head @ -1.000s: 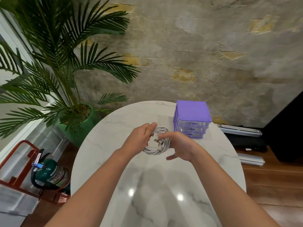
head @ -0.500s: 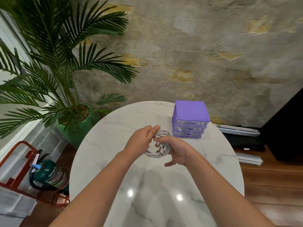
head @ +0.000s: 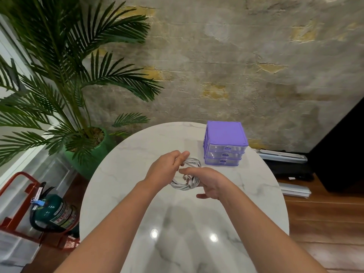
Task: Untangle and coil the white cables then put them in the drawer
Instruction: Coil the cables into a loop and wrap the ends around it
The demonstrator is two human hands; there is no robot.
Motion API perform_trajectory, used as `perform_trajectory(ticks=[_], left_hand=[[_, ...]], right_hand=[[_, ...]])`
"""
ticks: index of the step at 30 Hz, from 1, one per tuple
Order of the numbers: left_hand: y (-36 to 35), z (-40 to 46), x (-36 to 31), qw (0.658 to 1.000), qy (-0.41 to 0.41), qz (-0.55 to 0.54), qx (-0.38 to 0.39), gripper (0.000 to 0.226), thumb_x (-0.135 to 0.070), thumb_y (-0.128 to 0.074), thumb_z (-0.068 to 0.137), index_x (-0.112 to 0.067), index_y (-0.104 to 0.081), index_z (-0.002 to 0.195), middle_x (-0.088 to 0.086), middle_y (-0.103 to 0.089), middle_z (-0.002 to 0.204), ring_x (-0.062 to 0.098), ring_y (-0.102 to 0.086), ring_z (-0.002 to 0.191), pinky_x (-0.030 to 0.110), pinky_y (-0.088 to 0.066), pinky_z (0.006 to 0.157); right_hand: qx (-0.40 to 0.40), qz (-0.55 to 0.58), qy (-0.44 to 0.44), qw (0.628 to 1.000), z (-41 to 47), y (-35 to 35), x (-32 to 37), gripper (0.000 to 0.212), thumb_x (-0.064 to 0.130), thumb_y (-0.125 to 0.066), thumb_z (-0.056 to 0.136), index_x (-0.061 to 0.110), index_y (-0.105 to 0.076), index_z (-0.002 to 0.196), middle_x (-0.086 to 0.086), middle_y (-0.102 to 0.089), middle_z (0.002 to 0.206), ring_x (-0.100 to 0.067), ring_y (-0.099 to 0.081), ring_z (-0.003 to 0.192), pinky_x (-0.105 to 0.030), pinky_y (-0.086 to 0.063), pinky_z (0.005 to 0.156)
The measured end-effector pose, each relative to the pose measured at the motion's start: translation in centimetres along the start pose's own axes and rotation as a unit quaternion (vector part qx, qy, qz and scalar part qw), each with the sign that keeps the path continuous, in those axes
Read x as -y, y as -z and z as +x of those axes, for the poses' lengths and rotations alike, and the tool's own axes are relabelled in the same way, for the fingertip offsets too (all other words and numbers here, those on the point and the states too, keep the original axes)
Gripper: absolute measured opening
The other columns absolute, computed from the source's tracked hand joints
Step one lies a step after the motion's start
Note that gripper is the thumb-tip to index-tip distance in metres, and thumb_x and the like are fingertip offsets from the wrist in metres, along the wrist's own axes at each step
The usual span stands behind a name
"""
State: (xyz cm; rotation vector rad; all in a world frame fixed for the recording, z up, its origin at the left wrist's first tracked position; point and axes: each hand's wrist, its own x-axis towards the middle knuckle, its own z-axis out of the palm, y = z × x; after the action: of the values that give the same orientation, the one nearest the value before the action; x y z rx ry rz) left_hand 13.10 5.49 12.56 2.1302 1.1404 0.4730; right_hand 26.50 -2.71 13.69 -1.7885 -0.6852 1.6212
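A white cable coil point(head: 187, 185) is held above the middle of the round marble table point(head: 122, 174). My left hand point(head: 163, 168) pinches the coil's far left side between thumb and fingers. On the coil's right side, my right hand point(head: 208, 182) grips the loops, with one cable plug showing by its fingers. A small purple drawer unit point(head: 225, 143) with three clear drawers, all shut, stands just behind and to the right of the hands.
A palm in a green pot point(head: 86, 152) stands at the table's left. A green fire extinguisher point(head: 53, 213) in a red stand is on the floor lower left. Flat grey and black items point(head: 285, 156) lie on the floor at right.
My right hand has slid further over the coil's right side and its fingers have spread. The coil has tilted a little; my left hand keeps its pinch.
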Motion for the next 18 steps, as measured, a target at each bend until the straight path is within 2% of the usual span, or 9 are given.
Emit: perform_trajectory(ticks=[3,6,8,13,18], left_hand=[[-0.1,0.1,-0.5,0.999,0.002,-0.031,-0.013,0.044,-0.058,-0.037,0.097,-0.027,-0.046,0.067,-0.009,-0.053,0.063,0.015,-0.053,0.063,0.039,-0.044,0.068],[-0.4,0.2,-1.0,0.999,0.003,-0.039,-0.017,0.045,-0.059,-0.038,0.096,-0.026,-0.046,0.068,-0.008,-0.053,0.064,0.018,-0.053,0.064,0.040,-0.045,0.069],[-0.7,0.1,-1.2,0.999,0.002,-0.028,-0.019,0.045,-0.061,-0.037,0.096,-0.025,-0.048,0.070,-0.007,-0.054,0.066,0.019,-0.055,0.066,0.039,-0.045,0.069],[-0.8,0.1,-1.0,0.998,0.016,-0.042,-0.041,0.049,-0.064,-0.035,0.094,-0.022,-0.051,0.074,-0.002,-0.056,0.067,0.022,-0.057,0.065,0.042,-0.047,0.068],[-0.6,0.1,-1.3,0.999,0.016,-0.024,-0.046,0.048,-0.063,-0.034,0.095,-0.026,-0.047,0.069,-0.005,-0.053,0.065,0.021,-0.055,0.064,0.042,-0.047,0.068]], right_hand=[[-0.012,-0.019,0.034,0.999,-0.3,0.2,0.1,0.024,0.031,-0.078,0.075,0.020,-0.068,0.094,0.004,-0.064,0.088,-0.013,-0.058,0.093,-0.044,-0.053,0.085],[-0.052,-0.042,0.052,0.996,-0.2,0.2,-0.3,0.024,0.032,-0.080,0.072,0.020,-0.067,0.088,0.001,-0.065,0.100,-0.015,-0.055,0.107,-0.049,-0.056,0.087],[-0.063,-0.027,0.050,0.996,-0.1,0.1,-0.7,0.027,0.035,-0.082,0.071,0.020,-0.068,0.088,0.001,-0.066,0.101,-0.016,-0.056,0.109,-0.052,-0.056,0.087],[-0.030,0.103,0.047,0.993,-0.4,0.2,-1.6,0.030,0.040,-0.074,0.080,0.018,-0.070,0.100,-0.001,-0.066,0.095,-0.020,-0.065,0.090,-0.060,-0.055,0.083],[-0.004,0.096,0.057,0.994,-0.8,0.1,-1.9,0.021,0.028,-0.065,0.086,0.015,-0.068,0.103,-0.005,-0.061,0.102,-0.024,-0.064,0.100,-0.062,-0.055,0.079]])
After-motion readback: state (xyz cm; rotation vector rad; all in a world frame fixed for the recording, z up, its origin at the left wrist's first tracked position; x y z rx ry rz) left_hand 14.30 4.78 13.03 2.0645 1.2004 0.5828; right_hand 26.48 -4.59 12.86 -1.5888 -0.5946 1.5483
